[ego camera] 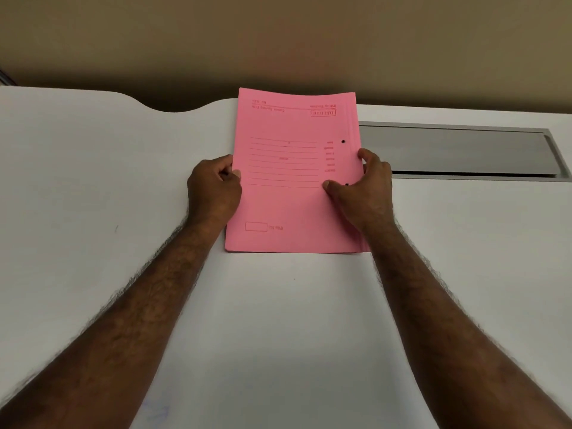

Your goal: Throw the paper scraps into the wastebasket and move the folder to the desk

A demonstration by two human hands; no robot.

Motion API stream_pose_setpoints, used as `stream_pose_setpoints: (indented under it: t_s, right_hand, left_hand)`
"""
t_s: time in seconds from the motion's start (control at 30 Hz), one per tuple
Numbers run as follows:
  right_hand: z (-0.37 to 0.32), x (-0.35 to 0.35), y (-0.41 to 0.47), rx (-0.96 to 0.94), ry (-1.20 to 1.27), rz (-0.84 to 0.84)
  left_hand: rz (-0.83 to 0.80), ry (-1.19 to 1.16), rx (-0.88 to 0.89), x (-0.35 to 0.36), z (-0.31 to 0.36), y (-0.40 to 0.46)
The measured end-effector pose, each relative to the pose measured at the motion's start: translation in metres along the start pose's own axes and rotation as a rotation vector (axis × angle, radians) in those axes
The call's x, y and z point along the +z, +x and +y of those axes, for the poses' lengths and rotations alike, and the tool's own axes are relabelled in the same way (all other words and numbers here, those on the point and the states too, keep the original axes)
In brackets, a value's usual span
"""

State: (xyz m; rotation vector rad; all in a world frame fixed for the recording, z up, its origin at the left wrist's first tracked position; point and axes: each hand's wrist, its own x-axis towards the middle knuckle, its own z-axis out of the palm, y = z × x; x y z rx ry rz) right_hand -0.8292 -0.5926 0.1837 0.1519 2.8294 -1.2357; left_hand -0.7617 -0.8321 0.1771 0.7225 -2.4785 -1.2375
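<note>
A pink paper folder point(288, 205) with red printed lines lies on the white desk point(93, 187), its printing upside down to me and its far end reaching the desk's back edge. My left hand point(213, 190) grips the folder's left edge, fingers curled under it. My right hand point(363, 187) holds the right edge near two punched holes, thumb pressed on top. No paper scraps or wastebasket are in view.
A grey metal cable-tray lid point(458, 150) is set flush into the desk just right of the folder. The desk's back edge has a curved cut-out point(173, 106) at the left. A tan wall point(278, 41) rises behind the desk.
</note>
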Motion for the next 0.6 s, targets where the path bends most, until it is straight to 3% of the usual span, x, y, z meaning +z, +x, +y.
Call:
stream_pose_setpoints:
  t_s: [0.6]
  right_hand:
    - [-0.004,-0.003,-0.017,0.042,-0.072,0.024]
  left_hand:
    - [-0.018,0.072,-0.040,-0.010,0.000,-0.009]
